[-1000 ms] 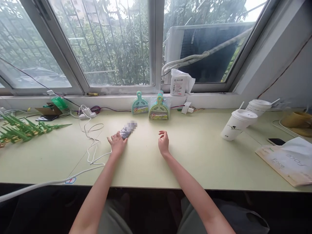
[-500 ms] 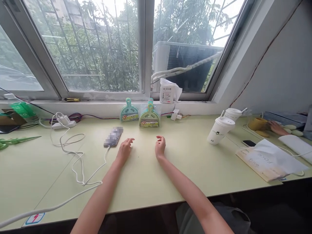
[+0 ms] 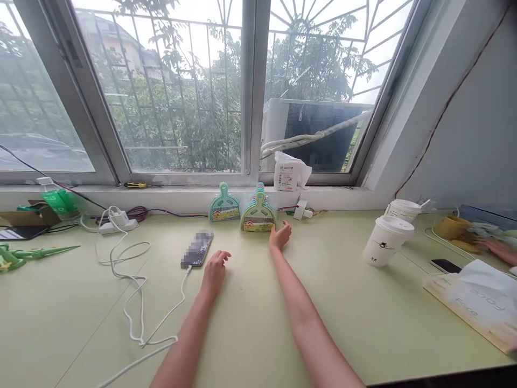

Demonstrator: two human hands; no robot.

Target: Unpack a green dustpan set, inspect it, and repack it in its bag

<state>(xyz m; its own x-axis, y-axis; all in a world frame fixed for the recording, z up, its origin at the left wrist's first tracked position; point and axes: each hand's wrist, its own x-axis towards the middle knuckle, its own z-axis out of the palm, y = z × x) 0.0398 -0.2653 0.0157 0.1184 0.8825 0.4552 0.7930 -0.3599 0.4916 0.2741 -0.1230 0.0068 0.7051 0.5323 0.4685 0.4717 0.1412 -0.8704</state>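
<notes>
Now your left hand [image 3: 215, 268] is loosely curled and empty over the tabletop [image 3: 250, 334], beside the phone [image 3: 198, 249]. Farther on, your right hand [image 3: 281, 235] has moved forward to the stacked dustpan sets [image 3: 259, 214], fingers partly open at their lower right edge; contact is unclear. A single teal set [image 3: 224, 208] stands just left of the stack.
</notes>
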